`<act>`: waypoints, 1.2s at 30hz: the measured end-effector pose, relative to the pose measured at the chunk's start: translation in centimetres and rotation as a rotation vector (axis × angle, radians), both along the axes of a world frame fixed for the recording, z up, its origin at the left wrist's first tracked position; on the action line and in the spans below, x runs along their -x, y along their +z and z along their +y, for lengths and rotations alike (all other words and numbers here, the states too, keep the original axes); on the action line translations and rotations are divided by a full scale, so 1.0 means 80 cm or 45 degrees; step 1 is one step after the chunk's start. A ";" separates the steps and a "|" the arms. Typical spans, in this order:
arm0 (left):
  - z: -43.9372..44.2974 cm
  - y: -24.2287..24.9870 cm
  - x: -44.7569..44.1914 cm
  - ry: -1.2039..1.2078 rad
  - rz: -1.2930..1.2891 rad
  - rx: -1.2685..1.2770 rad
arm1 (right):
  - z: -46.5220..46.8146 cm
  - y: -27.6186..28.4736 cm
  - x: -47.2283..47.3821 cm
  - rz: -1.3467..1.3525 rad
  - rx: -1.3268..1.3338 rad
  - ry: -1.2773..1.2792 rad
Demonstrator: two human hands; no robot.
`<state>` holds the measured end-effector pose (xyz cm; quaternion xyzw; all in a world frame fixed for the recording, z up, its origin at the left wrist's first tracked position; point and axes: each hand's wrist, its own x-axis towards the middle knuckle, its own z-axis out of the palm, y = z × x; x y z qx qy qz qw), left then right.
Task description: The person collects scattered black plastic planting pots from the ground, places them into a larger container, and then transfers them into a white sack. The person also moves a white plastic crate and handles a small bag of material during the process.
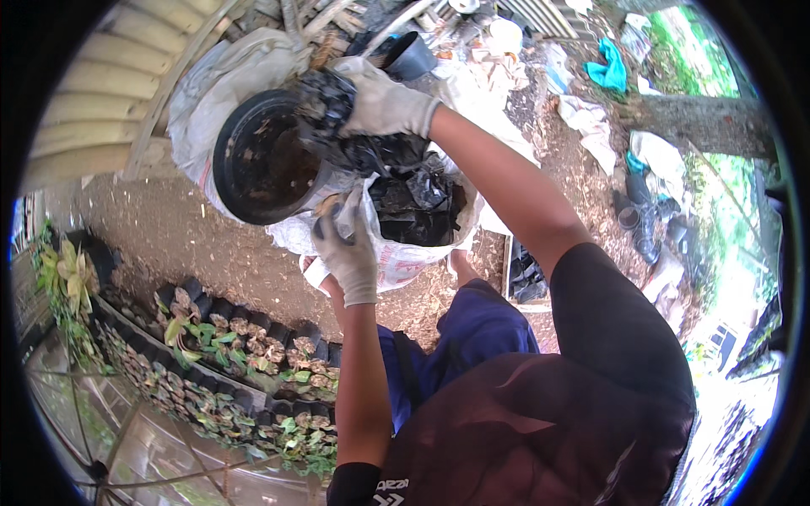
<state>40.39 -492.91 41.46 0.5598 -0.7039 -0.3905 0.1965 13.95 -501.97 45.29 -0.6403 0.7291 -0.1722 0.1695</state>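
Note:
My right hand (386,98), in a pale work glove, grips a crumpled bundle of black plastic bags (326,104) above the right side of a round black bucket (235,152). Dirt lies on the bucket's inner bottom. Just below the bucket is my gloved left hand (348,253), with dark patches on its fingers. It is at the left rim of a white woven sack (405,262); whether it grips the rim is unclear. Folded black plastic bags (417,218) fill the sack's mouth, and more loose black plastic lies behind them, partly under my right arm.
Another white sack (209,82) bulges behind the bucket. Potted seedlings (253,341) stand in rows at lower left. A grey-black pot (411,55) and scrap wood lie beyond. A tree trunk (696,123), teal cloth (609,66) and boots (645,234) are at right.

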 end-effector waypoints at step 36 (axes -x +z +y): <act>-0.004 -0.125 -0.008 -0.252 -0.755 -0.346 | 0.332 -0.096 -0.064 -0.392 -0.450 -1.279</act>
